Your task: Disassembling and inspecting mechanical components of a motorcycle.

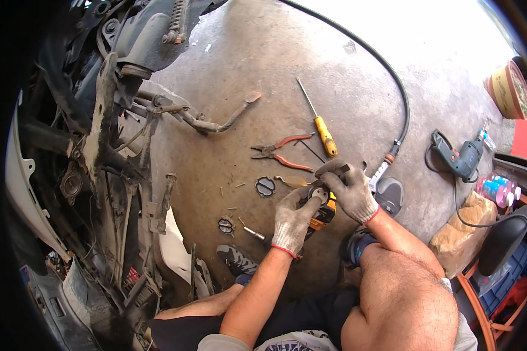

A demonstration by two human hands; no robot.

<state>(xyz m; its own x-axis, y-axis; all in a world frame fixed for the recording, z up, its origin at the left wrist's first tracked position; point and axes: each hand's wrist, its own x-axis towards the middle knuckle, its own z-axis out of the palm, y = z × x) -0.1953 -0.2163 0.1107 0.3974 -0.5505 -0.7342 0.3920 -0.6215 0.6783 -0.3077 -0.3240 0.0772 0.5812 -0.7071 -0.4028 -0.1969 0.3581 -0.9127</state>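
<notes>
Both my hands wear grey-white knit gloves with red cuffs. My left hand (293, 221) is closed, with its thumb pressed on a round grey metal part (318, 193). Right beside it, a yellow-and-black power tool (325, 215) shows between my hands, partly covered by them. My right hand (350, 190) is bent with its fingers drawn together close to the round part; what they hold is hidden. On the concrete just left of my hands lie a dark-rimmed oval part (265, 187), a smaller similar part (226, 224) and a socket bit (253, 233).
Pliers with red handles (284, 153) and a yellow-handled screwdriver (325, 134) lie ahead. A black hose (386, 64) curves across the floor. At left stands a partly stripped motorcycle (123, 117). A corded drill (461, 157), bottles (498, 190) and a cardboard box (464, 234) are at right.
</notes>
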